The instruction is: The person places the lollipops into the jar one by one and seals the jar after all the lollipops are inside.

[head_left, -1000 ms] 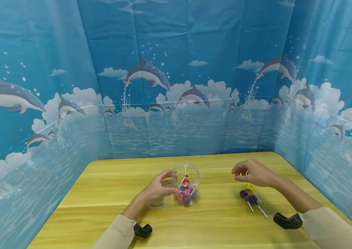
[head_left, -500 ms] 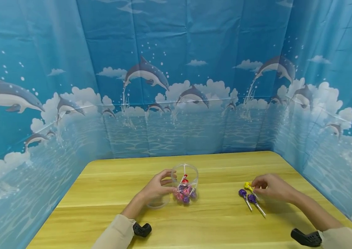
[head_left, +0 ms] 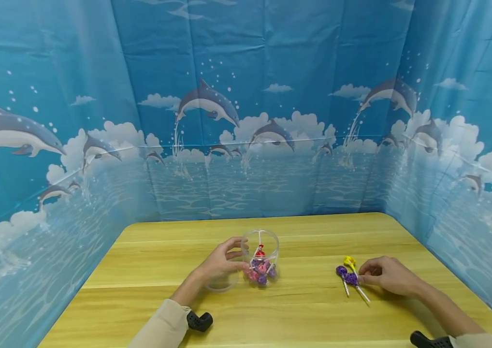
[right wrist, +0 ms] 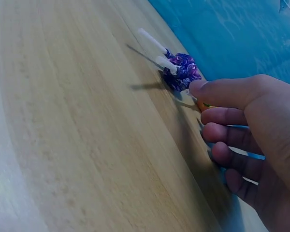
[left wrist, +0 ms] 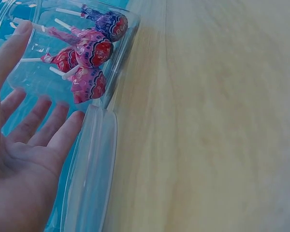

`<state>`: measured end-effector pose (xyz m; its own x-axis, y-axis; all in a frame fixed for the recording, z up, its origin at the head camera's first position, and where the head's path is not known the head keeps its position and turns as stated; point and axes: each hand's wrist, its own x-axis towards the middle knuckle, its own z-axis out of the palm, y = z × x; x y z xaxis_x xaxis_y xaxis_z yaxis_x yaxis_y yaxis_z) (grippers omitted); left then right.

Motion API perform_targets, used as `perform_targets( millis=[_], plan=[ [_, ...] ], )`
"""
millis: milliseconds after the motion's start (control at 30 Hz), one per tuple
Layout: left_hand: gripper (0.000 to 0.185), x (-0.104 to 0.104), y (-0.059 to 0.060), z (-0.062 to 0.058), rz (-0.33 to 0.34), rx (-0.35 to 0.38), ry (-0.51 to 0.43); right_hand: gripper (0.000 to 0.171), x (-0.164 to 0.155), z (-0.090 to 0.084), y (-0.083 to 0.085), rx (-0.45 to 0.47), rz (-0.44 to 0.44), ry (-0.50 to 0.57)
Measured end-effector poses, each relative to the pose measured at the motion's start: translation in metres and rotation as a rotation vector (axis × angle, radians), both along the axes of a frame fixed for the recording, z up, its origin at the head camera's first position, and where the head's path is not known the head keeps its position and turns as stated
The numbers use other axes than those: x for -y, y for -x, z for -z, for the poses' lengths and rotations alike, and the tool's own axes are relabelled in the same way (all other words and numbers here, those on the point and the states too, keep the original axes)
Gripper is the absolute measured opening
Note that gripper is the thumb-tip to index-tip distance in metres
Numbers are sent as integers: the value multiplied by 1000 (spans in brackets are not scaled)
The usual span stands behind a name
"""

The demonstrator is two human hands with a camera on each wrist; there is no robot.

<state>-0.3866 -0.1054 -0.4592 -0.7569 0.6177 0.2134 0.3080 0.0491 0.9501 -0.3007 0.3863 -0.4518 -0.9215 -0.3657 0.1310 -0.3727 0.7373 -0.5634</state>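
From the head view, our left hand (head_left: 222,263) cups the jar (head_left: 261,257) mid-table, right hand (head_left: 387,275) at 3 lollipops (head_left: 347,271) lying to its right. Left wrist: fingers (left wrist: 43,121) spread, relaxed against the jar (left wrist: 63,58). Right wrist: thumb and curled fingers (right wrist: 222,113) pinch a purple lollipop (right wrist: 181,71)

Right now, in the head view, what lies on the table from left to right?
Left hand → clear jar of lollipops → purple lollipops → right hand.
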Motion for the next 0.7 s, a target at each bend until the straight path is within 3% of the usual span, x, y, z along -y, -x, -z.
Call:
perform_targets(
  millis=[267, 467, 700],
  plan=[
    [66, 0, 0, 0, 4, 6, -13, 15, 4, 0, 1, 6, 15, -7],
    [67, 1, 1, 2, 3, 0, -8, 4, 3, -1, 3, -19, 84, -67],
    [67, 1, 2, 3, 12, -13, 2, 8, 1, 9, 8, -189, 185, -171]
  ],
)
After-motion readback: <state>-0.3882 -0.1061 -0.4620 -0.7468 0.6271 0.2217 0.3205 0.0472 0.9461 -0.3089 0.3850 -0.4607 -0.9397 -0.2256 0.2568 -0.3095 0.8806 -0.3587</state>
